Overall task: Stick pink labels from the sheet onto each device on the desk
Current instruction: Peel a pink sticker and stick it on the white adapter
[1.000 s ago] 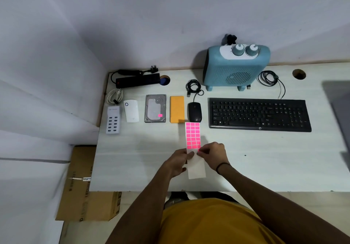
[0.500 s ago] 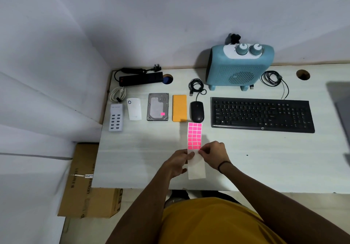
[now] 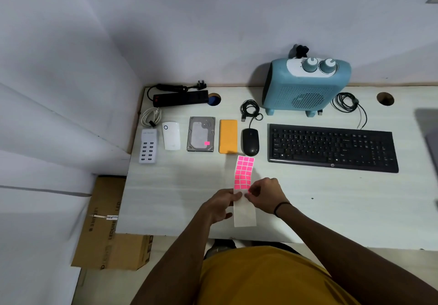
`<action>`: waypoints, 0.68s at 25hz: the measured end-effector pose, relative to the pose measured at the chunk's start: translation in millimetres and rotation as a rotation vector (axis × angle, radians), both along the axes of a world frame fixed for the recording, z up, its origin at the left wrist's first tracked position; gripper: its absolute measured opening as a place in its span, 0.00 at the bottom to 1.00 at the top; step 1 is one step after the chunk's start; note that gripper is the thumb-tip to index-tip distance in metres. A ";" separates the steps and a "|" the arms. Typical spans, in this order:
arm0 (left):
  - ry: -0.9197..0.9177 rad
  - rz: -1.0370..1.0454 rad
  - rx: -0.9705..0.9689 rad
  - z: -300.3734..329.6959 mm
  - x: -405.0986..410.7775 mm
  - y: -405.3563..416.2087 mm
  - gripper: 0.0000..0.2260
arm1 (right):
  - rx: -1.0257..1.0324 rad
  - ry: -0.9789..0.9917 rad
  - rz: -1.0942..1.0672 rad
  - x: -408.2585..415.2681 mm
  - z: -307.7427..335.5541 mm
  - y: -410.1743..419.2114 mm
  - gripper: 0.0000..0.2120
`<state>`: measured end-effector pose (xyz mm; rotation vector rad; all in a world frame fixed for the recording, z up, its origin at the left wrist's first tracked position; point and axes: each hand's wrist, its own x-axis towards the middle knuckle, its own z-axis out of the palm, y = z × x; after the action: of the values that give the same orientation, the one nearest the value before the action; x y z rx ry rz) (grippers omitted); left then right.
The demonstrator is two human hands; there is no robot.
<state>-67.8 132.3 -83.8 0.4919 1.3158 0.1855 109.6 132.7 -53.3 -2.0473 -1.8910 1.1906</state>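
Observation:
A label sheet with several pink labels on its upper part and bare white backing below lies in front of me. My left hand pinches the sheet's left edge. My right hand pinches a pink label at the sheet's lower right corner of the pink block. In a row behind stand a white USB hub, a white plug-in device, a hard drive bearing one pink label, an orange power bank, a black mouse and a black keyboard.
A blue fan heater stands at the back, a black power strip at the back left. Coiled cables lie near the heater. The white desk has cable holes. A cardboard box sits on the floor left.
Both hands have stayed on the sheet; the right fingers have shifted slightly at the pink label's edge. The camera view drifted a little.

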 end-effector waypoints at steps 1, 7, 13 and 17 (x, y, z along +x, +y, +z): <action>-0.001 -0.004 0.004 -0.2 -0.5 0.3 0.07 | 0.001 -0.005 0.022 0.3 0.1 0.4 0.10; -0.007 -0.028 0.023 1.9 1.5 1.3 0.06 | 0.046 -0.066 0.099 -1.8 -0.3 1.3 0.07; 0.151 -0.023 0.110 -9.9 8.8 1.0 0.11 | -0.082 0.103 -0.370 6.8 -6.0 1.6 0.03; 0.340 -0.172 0.222 -27.4 1.8 -2.8 0.15 | -0.271 0.382 -0.709 16.1 -13.8 -3.3 0.01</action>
<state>-66.0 129.6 -111.2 0.8506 1.5836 0.1074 125.7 129.4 -67.0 -2.1197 -0.7603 1.5147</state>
